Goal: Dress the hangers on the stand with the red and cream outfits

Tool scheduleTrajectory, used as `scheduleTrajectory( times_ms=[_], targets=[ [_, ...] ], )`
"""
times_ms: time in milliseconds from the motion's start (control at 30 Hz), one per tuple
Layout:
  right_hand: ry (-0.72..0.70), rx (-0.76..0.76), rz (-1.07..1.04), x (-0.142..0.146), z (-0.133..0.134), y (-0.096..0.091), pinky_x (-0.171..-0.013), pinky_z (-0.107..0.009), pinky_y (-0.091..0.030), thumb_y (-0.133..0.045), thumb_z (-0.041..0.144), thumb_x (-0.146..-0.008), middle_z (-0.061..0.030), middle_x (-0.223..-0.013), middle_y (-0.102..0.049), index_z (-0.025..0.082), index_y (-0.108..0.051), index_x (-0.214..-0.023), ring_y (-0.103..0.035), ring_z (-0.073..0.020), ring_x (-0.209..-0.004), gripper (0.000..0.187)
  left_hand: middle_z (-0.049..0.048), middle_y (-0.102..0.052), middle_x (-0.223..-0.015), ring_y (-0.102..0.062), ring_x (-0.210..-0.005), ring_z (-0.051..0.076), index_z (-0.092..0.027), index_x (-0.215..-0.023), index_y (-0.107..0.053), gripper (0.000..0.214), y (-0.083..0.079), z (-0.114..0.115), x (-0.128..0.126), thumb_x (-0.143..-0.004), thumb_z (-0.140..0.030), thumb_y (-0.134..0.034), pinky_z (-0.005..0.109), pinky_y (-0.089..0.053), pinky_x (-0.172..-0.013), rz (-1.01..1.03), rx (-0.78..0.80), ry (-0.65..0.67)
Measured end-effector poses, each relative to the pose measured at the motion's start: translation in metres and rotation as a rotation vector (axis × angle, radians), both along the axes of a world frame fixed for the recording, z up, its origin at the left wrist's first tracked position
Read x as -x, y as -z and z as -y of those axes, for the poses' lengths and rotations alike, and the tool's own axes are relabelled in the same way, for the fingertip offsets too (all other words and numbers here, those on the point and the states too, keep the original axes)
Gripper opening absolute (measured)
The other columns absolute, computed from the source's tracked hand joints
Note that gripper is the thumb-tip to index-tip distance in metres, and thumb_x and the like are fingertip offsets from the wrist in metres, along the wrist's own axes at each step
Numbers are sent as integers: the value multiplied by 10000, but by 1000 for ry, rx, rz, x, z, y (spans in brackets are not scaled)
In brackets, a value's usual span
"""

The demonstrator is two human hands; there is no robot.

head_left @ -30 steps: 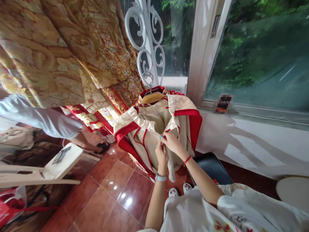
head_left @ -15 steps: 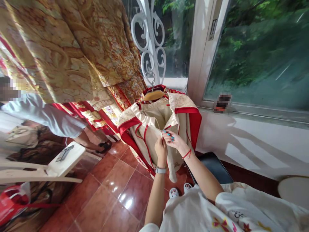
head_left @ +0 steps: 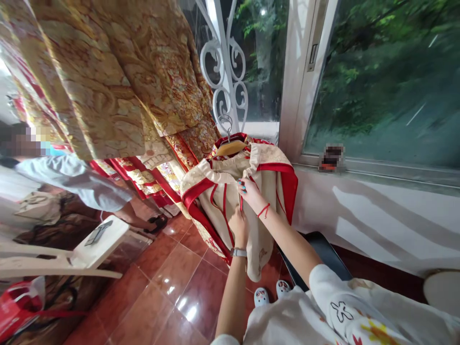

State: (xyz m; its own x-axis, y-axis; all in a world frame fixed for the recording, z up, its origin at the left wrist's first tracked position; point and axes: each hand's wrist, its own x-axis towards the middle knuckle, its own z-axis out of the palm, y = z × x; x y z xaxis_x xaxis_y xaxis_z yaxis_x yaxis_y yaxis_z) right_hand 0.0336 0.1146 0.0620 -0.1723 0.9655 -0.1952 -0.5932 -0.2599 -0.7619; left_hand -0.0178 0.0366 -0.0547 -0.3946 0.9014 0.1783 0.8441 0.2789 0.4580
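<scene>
A cream robe with red trim hangs on a wooden hanger from a white scrolled rack. My left hand, with a watch on the wrist, is closed on the robe's front edge. My right hand, with a red string at the wrist, sits just above it, fingers pinched on the same red-trimmed front edge near the collar.
Gold brocade garments hang at the left. Another person in a grey sleeve stands beyond a white stool. A black seat is by my legs. A large window and white sill fill the right. The floor is red tile.
Both hands have moved up the robe's front; the right hand rose toward the collar and the left followed. The view shifted slightly down and closer.
</scene>
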Motion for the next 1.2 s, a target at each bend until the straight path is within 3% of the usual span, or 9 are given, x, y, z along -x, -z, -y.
scheduleTrajectory(
  times_ms=[167,267,400,467,567,667,833,967,1200],
  targets=[
    [68,32,12,0,0,10,-365,-157,-205,-554,140,-821,74,-502,-427,199,-398,-600,-291,-27,-392,277,131,-744,-865,-705,-766,223,-148,-1100,-669,345,6,-3,-3,-1007,-205,-342,270,-404,-627,71,7,24],
    [24,-74,140,-20,7,25,-388,-189,-221,-641,270,-799,62,-525,-458,191,-476,-607,-314,-41,-414,266,119,-727,-846,-695,-764,224,-161,-969,-678,306,-5,2,1,-1002,-241,-384,278,-427,-639,120,23,119],
    [301,-354,490,-56,9,48,-554,-229,-416,-737,386,-705,9,-744,-591,188,-603,-837,-510,-111,-613,272,119,-685,-982,-642,-942,245,-169,-1039,-631,212,-53,-3,13,-967,-267,-458,333,-479,-825,59,-361,316],
    [401,-468,583,-61,7,56,-715,-270,-483,-752,391,-689,-29,-909,-636,199,-600,-994,-583,-155,-789,391,148,-656,-1084,-593,-1052,276,-147,-1115,-610,239,-85,-21,19,-944,-244,-475,390,-452,-943,-49,-527,311],
    [226,-563,616,-51,7,68,-874,-330,-487,-684,467,-769,-73,-1025,-656,200,-586,-1021,-612,-198,-959,380,213,-641,-1155,-558,-1132,343,-86,-1178,-594,311,-121,-58,22,-907,-192,-484,477,-393,-1012,-249,-428,238],
    [107,-554,580,-43,13,77,-856,-329,-493,-669,522,-786,-47,-935,-639,208,-549,-906,-627,-194,-913,357,225,-681,-1039,-593,-1089,358,-71,-1108,-613,269,-132,-81,23,-905,-156,-459,518,-358,-1015,-282,-226,226],
    [-51,-384,393,-58,28,81,-546,-247,-420,-685,527,-750,63,-664,-517,232,-509,-930,-513,-117,-549,387,68,-669,-847,-613,-917,247,-181,-1047,-602,224,-125,-72,33,-928,-136,-418,426,-378,-960,154,-391,435],
    [-142,-311,419,-67,37,76,-484,-218,-319,-685,546,-743,62,-606,-476,212,-569,-887,-443,-100,-538,382,6,-570,-762,-518,-682,159,-205,-1051,-571,194,-111,-43,41,-972,-293,-418,285,-405,-715,622,-560,499],
    [-295,-309,386,-58,45,69,-481,-223,-299,-555,747,-782,26,-657,-522,190,-637,-921,-416,-93,-543,580,5,-561,-767,-470,-662,133,-200,-898,-613,217,-43,50,-13,-911,-408,-554,240,-367,-625,984,-525,348]
  ],
)
